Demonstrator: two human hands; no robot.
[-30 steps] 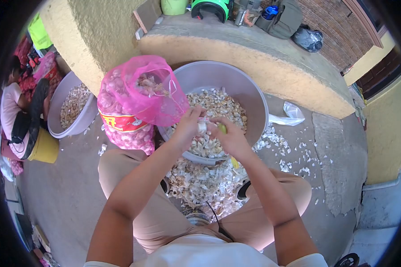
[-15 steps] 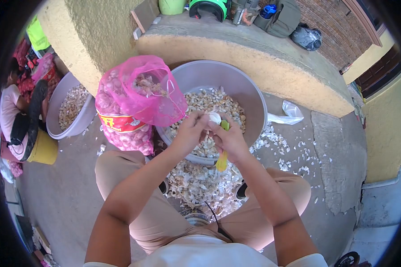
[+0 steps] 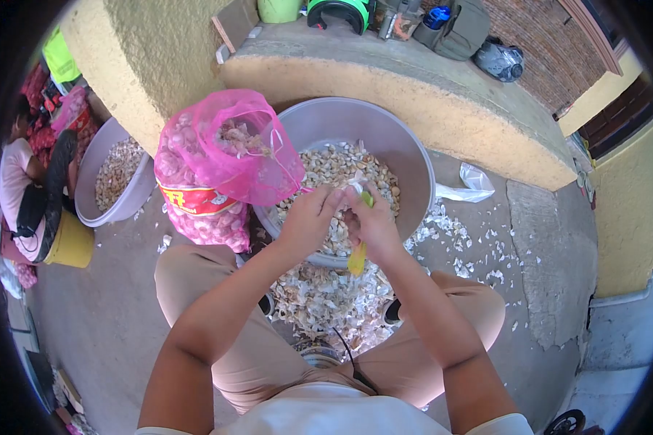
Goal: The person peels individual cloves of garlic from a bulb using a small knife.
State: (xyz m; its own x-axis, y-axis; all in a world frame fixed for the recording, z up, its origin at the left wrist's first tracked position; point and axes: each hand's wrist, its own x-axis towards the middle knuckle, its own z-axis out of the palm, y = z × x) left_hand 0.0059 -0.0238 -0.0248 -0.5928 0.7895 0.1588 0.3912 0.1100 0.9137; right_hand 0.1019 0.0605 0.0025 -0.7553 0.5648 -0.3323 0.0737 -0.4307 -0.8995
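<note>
We are finding a large grey basin standing ahead of the person, a layer of pale cloves covering its bottom. A pink mesh bag is standing beside it, to the left. A heap of peelings is lying between the feet. Above the basin's near side, the left hand is bringing its fingers together; we are unable to tell whether they are pinching anything. The right hand is closing around a green-and-yellow tool. A small white piece is showing at the fingertips.
</note>
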